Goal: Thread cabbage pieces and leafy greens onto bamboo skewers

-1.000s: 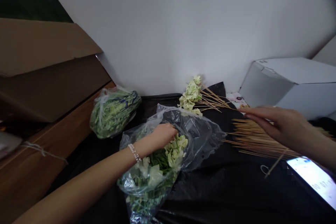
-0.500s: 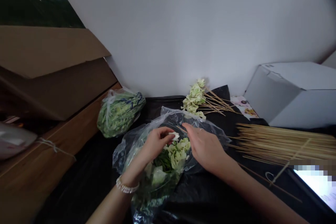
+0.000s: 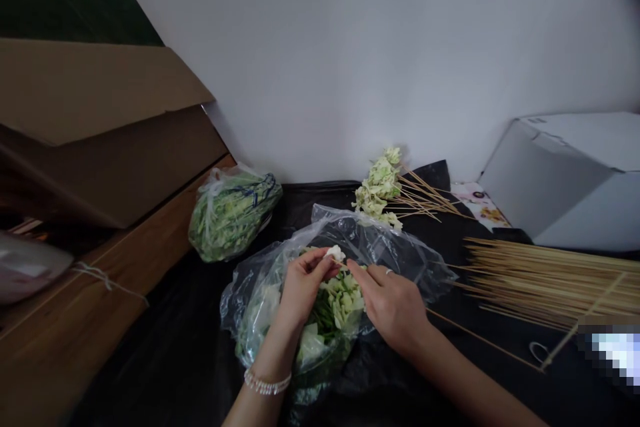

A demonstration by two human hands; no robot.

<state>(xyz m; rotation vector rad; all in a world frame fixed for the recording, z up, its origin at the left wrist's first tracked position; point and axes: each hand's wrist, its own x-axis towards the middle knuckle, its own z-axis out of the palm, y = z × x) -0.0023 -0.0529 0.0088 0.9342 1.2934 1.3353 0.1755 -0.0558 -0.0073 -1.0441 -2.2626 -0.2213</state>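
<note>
Clear plastic bag [image 3: 425, 265], crinkly & wide open, sits near ctr on black sheet [image 3: 185, 353]; in it: dk green stalks [image 3: 324, 321] w/ pale, ruffled leaf pcs [image 3: 346, 301] on top, R side. L hand [image 3: 306, 280] over bag mouth, thumb + fingers pinched tight on a small white pc [image 3: 336, 253], uneven shape. R hand [image 3: 395, 300] just R of it, fingers closed round a thin wooden skewer [image 3: 485, 339]; tip end at the white pc, can't tell if it's through; other end runs out near R. Far L: 2nd bag [image 3: 227, 223], thin film, rounded, packed w/ leafy greens, blue strip on top. Far ctr: frilly pale-green leaves [image 3: 379, 185] on skewers, piled. R: loose bundle of straight, slim bamboo sticks [image 3: 540, 280]. Cardboard box [image 3: 100, 90] L, contents hidden; smooth white box [image 3: 575, 197] far R.
</note>
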